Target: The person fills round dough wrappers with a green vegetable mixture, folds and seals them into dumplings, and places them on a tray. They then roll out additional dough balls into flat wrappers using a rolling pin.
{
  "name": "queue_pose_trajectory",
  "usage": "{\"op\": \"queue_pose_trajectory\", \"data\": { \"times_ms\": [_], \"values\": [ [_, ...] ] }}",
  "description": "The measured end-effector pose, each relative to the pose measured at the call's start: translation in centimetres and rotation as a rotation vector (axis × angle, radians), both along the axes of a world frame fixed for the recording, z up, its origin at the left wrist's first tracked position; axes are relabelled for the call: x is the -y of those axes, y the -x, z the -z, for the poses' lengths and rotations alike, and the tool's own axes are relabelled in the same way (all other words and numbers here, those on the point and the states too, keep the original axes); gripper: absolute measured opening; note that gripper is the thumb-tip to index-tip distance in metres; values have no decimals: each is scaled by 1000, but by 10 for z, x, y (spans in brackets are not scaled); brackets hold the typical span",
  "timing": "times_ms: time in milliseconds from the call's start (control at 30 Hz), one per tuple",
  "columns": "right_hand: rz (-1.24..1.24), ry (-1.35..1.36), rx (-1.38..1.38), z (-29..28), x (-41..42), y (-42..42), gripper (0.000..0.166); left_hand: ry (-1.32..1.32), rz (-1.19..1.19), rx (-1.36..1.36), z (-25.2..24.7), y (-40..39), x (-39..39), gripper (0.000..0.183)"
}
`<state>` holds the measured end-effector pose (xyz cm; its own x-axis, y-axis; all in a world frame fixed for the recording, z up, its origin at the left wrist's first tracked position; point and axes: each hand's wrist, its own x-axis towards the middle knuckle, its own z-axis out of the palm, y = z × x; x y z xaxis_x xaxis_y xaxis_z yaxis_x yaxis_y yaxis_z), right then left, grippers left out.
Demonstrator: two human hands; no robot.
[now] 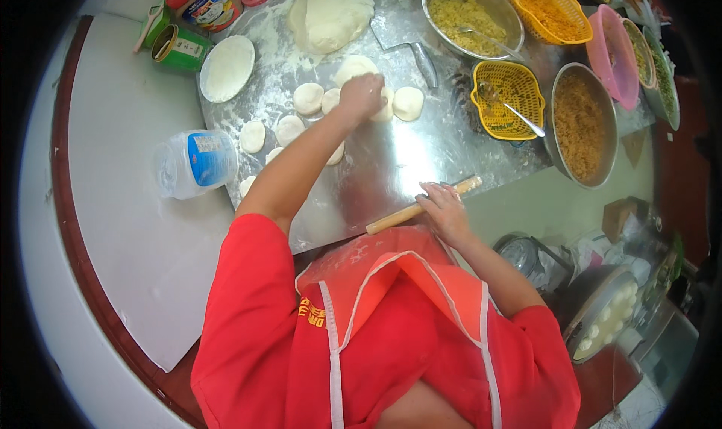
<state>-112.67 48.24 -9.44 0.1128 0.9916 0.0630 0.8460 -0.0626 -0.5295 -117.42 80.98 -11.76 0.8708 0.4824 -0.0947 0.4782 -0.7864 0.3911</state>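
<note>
On the floured metal worktop (361, 186), my left hand (364, 95) reaches among dough rounds, its fingers partly hidden; whether it grips one cannot be told. A larger flattened dough piece (355, 68) lies just beyond it, with a dough round (408, 103) to the right. Several more rounds lie to the left, including one dough round (308, 98); my forearm covers part of them. At the near edge, my right hand (444, 206) rests with spread fingers over a wooden rolling pin (395, 219). A big dough mass (333, 17) sits at the back.
A scraper or cleaver with a metal handle (424, 64) lies behind the rounds. To the right stand a steel bowl of yellow filling (471, 26), a yellow basket with spoon (510, 99) and a bowl of brown filling (584, 127). Leftward are a flour plate (227, 69) and plastic jar (196, 163).
</note>
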Motion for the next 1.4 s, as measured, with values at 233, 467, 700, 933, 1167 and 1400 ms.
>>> {"op": "queue_pose_trajectory", "data": {
  "times_ms": [233, 467, 700, 933, 1167, 1400],
  "values": [
    [-10, 23, 43, 0, 2, -14, 30, 153, -42, -16, -18, 69, 76, 31],
    [-52, -2, 40, 13, -47, -31, 45, 462, -380, 92, 6, 100, 122, 34],
    [235, 11, 164, 18, -102, -3, 64, 366, -208, 25, -12, 94, 121, 29],
    [132, 94, 229, 22, -100, -13, 62, 421, -224, 46, -5, 101, 102, 27],
    [228, -124, 201, 25, -153, -10, 56, 442, -325, 108, -11, 115, 125, 29],
    [-46, 97, 238, 18, -56, 9, 60, 734, -743, 94, 17, 159, 131, 28]
  ]
}}
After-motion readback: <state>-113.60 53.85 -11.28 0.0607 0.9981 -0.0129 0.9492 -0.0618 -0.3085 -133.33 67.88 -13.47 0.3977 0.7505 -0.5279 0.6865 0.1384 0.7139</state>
